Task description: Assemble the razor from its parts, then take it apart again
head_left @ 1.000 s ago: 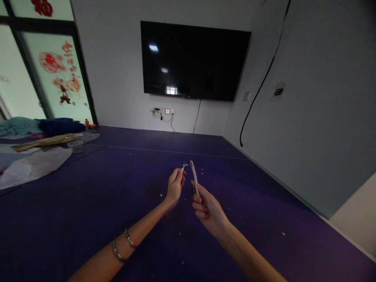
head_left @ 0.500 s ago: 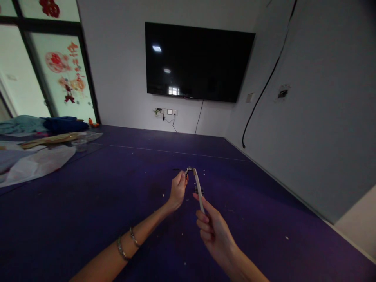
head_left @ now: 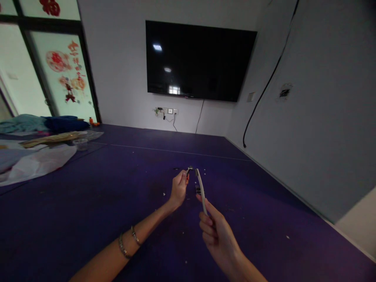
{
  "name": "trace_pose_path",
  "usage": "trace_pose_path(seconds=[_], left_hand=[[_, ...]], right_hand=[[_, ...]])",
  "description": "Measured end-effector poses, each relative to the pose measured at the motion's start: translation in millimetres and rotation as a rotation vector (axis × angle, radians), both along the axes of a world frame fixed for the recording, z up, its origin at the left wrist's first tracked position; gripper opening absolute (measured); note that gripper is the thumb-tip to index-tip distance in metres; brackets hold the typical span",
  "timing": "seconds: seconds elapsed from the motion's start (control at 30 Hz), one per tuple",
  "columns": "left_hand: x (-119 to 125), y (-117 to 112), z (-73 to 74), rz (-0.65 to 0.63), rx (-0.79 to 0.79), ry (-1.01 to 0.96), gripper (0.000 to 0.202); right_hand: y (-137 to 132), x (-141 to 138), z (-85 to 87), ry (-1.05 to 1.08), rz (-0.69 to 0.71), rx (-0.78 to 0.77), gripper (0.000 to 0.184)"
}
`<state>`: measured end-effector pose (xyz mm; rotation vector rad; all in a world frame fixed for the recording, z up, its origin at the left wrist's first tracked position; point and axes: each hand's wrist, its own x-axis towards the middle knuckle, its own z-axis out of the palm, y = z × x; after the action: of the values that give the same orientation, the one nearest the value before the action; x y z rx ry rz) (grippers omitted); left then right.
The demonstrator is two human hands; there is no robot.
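Observation:
My right hand (head_left: 216, 229) is closed around the lower end of a white toothbrush (head_left: 201, 186), a slim, slightly curved stick held upright. Its dark bristled head points left. In my left hand (head_left: 178, 187) is a small silvery tool (head_left: 189, 169) with an orange part showing beside the fingers. Too small to name for sure, it juts up and right from the fist. A narrow gap lies between its tip and the brush head. Just behind the toothbrush, a small dark object (head_left: 197, 189) rests on the purple surface (head_left: 132, 184).
White crumbs are scattered near my hands. At the left lie a clear plastic sheet (head_left: 44, 162), a clear cup (head_left: 81, 145) and folded cloths (head_left: 66, 123). A television (head_left: 199, 60) hangs on the far wall, and a black cable (head_left: 264, 88) dangles at the right.
My right hand has moved slightly right with the toothbrush. Its head now stands apart from the tool's tip, which it nearly met before. The left hand has hardly moved.

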<state>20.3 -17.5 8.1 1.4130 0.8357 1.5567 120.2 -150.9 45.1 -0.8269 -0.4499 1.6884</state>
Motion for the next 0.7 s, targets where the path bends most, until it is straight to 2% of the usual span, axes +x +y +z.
trace_pose_path(seconds=[0.33, 0.7], left_hand=[[2.5, -1.0, -0.1, 0.020, -0.004, 0.005, 0.046], [2.1, -2.2, -1.3, 0.016, -0.012, 0.020, 0.046]], right_hand=[[-2.6, -3.1, -6.1, -0.008, -0.016, -0.009, 0.054], [-5.1, -6.8, -4.8, -0.035, -0.022, 0.003, 0.053]])
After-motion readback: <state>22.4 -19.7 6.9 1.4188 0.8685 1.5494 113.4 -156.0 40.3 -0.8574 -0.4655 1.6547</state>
